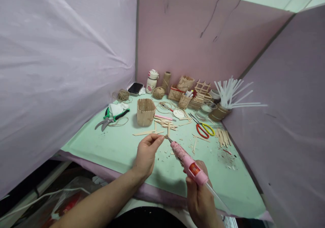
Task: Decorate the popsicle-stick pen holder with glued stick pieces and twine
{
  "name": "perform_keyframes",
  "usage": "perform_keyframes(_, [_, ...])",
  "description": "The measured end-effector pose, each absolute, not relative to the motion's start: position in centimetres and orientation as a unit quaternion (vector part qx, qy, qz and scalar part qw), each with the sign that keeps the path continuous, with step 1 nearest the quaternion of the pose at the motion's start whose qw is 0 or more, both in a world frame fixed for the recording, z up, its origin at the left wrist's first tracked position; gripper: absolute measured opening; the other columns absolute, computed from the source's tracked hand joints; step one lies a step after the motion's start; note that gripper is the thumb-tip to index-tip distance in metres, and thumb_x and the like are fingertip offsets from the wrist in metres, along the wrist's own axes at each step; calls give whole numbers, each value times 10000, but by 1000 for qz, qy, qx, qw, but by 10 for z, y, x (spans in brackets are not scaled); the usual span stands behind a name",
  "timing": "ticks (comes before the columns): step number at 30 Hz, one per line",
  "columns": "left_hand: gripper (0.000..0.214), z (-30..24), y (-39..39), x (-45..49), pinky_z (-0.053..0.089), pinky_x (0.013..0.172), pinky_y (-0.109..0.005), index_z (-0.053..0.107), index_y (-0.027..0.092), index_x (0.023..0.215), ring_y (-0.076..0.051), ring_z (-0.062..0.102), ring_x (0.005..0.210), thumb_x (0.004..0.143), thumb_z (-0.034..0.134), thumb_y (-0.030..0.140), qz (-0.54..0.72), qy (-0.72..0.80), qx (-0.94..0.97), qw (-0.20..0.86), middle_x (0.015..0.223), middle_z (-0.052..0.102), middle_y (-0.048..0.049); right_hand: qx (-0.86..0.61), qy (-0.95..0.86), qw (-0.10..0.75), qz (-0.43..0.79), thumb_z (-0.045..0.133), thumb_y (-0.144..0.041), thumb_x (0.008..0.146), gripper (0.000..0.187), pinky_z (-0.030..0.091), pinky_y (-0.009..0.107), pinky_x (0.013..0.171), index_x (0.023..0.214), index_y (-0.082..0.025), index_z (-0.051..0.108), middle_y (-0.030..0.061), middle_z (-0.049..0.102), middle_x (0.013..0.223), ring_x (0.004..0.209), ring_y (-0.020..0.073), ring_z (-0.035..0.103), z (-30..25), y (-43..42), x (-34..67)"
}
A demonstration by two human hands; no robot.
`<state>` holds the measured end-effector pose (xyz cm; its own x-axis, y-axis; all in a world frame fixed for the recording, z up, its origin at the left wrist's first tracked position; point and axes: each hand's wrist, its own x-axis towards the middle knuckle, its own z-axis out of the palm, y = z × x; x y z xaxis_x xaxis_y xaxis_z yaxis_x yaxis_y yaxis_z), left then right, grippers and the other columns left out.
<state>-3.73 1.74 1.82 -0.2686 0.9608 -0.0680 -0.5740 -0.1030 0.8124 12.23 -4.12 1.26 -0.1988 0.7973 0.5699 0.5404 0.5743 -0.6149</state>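
Observation:
My right hand [199, 190] is wrapped round the handle of a pink hot glue gun [186, 160], with a clear glue stick [215, 196] coming out of its back end. The nozzle points up and left, meeting the fingertips of my left hand [148, 152]. Thumb and forefinger there pinch a small wooden piece [166, 136], mostly hidden by the fingers. Just beyond it lie loose wooden craft sticks [165, 123]. A box made of upright craft sticks [146, 113] stands behind my left hand.
Green-handled pruning shears [109, 119] lie at the left. Red-and-yellow scissors [203, 128] and more sticks [223, 138] are at the right. Along the back stand a bottle [152, 81], twine balls [159, 92], a glass bowl [205, 109] and a pot of white glue sticks [220, 111].

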Motion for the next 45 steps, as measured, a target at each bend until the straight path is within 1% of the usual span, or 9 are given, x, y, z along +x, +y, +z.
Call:
perform_keyframes(5, [190,18,18,-38,431,751,-258,688,160,685,-105,546,680,629,804,299,702,378,253,548,652,631,13,-440,-758,458,150,349,-322,982,316,427,363,661,1213,-194,524,51,509,860,770,214,498,13,-42,121])
perform_keyframes(14, [178,14,20,-38,432,761,-262,697,162,705,-113,563,701,639,797,294,700,386,251,546,699,664,-3,-438,-760,453,160,328,-321,985,342,434,375,689,1248,-197,507,73,522,930,825,225,502,13,-44,121])
perform_keyframes(19, [192,13,20,-37,432,757,-267,700,162,705,-116,563,700,627,804,304,697,392,242,550,704,671,-8,-445,-755,457,155,347,-296,980,329,432,370,680,1247,-198,512,62,512,884,795,222,502,12,-43,122])
perform_keyframes(24, [169,11,20,-38,435,769,-270,702,166,721,-119,570,709,654,788,295,697,385,250,552,713,675,-9,-447,-754,454,157,354,-290,978,310,431,366,690,1224,-203,522,59,515,885,799,219,505,12,-43,122])
perform_keyframes(29, [141,6,20,-39,432,803,-269,697,175,729,-138,584,788,697,761,297,707,386,297,514,740,667,-7,-454,-753,451,154,356,-295,979,311,426,363,686,1233,-220,519,52,520,886,790,219,508,11,-42,122])
perform_keyframes(34, [128,5,20,-40,429,789,-269,689,174,727,-146,576,786,736,726,296,709,400,344,469,753,651,-8,-454,-758,446,142,351,-311,986,303,416,366,688,1227,-215,509,53,517,880,781,216,495,12,-41,122])
perform_keyframes(39, [129,5,21,-41,420,806,-254,697,174,740,-136,572,809,722,744,292,710,390,320,491,766,657,-7,-479,-757,436,92,335,-334,992,276,409,354,682,1161,-205,510,58,532,884,788,215,491,11,-38,129])
perform_keyframes(42, [159,8,22,-43,415,744,-222,696,166,745,-94,528,724,685,778,288,708,382,266,531,746,640,5,-517,-764,386,21,330,-349,987,284,404,353,675,1144,-200,513,70,547,891,792,226,492,3,-33,152])
perform_keyframes(45, [196,13,24,-45,400,649,-200,691,156,753,-64,471,657,657,805,284,681,361,215,599,766,620,7,-581,-745,318,-84,315,-357,981,322,407,372,675,1122,-158,525,97,556,860,765,248,495,-12,-28,192])
